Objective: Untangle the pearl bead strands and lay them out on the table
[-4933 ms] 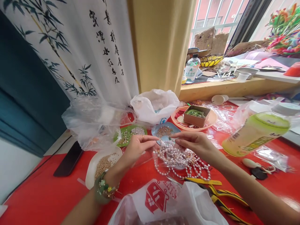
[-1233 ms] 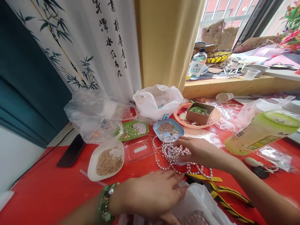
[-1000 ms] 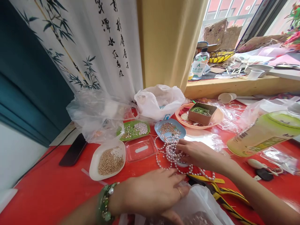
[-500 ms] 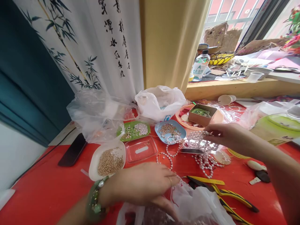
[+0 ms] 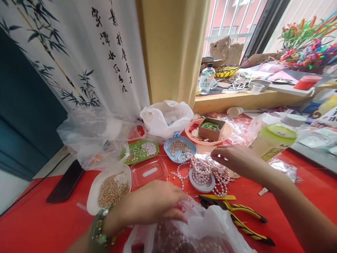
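Observation:
My left hand (image 5: 155, 202), with a green bracelet at the wrist, rests at the edge of a white plastic bag (image 5: 207, 225); its fingers are apart over the opening, thumb below. Beaded strands show dimly inside the bag. My right hand (image 5: 231, 158) is at the upper right of a heap of pink-white pearl strands (image 5: 201, 167), its fingertips bent down beside them; whether they pinch a strand is too small to tell. Part of the heap lies on a round white lid (image 5: 207, 186). Yellow-black pliers (image 5: 249, 211) lie right of the bag.
A cream dish of gold beads (image 5: 91, 196), a clear red-looking tray (image 5: 137, 174), a green dish (image 5: 155, 151) and a blue dish (image 5: 193, 150) stand beyond my left hand. A dark phone (image 5: 65, 181) lies left. A bottle (image 5: 276, 137) stands behind my right forearm.
The view has turned to the right. A dark flat object by the pearl heap no longer shows, and the round white lid is visible under the strands. My left hand remains at the bag.

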Motion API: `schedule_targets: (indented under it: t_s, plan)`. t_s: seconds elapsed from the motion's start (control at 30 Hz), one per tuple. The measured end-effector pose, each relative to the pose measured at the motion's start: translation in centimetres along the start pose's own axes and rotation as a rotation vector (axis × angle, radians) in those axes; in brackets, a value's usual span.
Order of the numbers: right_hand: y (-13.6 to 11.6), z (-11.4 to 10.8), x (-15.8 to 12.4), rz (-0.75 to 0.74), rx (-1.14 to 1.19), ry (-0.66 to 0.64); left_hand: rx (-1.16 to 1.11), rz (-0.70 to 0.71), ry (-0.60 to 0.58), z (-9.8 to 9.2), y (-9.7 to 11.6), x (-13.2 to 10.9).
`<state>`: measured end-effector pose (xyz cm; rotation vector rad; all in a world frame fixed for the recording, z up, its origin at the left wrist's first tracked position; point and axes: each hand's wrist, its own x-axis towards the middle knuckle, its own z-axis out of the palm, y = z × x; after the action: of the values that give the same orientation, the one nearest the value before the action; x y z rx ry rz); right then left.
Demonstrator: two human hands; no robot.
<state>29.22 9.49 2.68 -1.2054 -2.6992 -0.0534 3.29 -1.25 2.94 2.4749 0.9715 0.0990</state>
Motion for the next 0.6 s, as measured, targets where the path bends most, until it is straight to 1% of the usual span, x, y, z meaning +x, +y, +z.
schedule_targets:
  t_s: [0.07,0.13,0.23,0.3,0.33,0.4,0.47,0.6]
  plan:
    - [-1.7,0.0,-0.8,0.001,0.037,-0.052,0.018,-0.077,0.050,0.3,-0.7,0.6]
    - [-3.3,0.5,-1.8,0.011,0.074,-0.095,0.012,-0.164,0.155,0.9,-1.4,1.5]
    - [-5.0,2.3,-3.3,0.023,0.021,-0.109,0.017,-0.312,0.339,2.0,-2.2,3.3]
    - [-5.6,3.6,-4.0,0.008,-0.006,-0.107,0.043,-0.391,0.413,2.6,-2.4,4.4]
    - [-5.7,4.2,-4.1,-0.009,-0.004,-0.106,0.051,-0.410,0.417,2.7,-2.4,4.8]
    - [-5.7,4.9,-4.2,-0.047,0.012,-0.100,0.036,-0.414,0.374,2.5,-2.6,5.0]
    - [-5.4,5.2,-4.1,-0.080,0.027,-0.085,-0.011,-0.397,0.341,1.9,-2.9,4.6]
    - [-4.4,5.6,-3.7,-0.126,0.079,-0.025,-0.139,-0.394,0.422,0.4,-3.9,2.3]
